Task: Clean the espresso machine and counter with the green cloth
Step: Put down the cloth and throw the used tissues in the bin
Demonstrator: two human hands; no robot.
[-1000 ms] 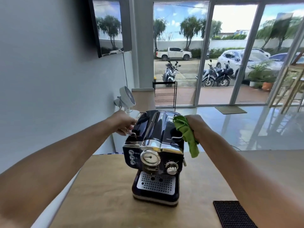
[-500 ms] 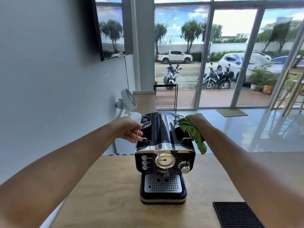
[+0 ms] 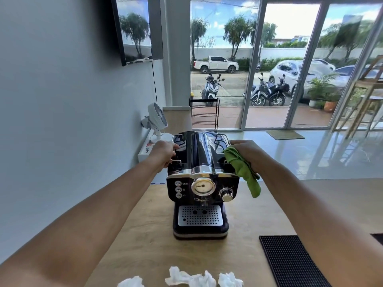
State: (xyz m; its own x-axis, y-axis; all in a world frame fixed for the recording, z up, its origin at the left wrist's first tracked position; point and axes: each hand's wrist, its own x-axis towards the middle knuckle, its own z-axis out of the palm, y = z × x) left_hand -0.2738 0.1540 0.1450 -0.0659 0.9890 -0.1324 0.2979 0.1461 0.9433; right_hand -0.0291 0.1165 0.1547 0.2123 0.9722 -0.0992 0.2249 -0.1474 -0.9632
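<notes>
- Left hand (image 3: 163,152) curled round rail (image 3: 177,160) of espresso machine (image 3: 202,162): brace firmly.
- Right hand (image 3: 246,154) clutching green cloth (image 3: 242,168): wipe glossy top with overlapping strokes.

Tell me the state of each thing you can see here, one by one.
Espresso machine: upright on the counter, held at both sides of its top.
Green cloth: bunched in the right hand, tail hanging beside the machine.
Left hand: grips the machine's left top rail.
Drip grate: seated in place.
Tissues: crumpled, at the counter's near edge.
Black mat: lying flat.
</notes>
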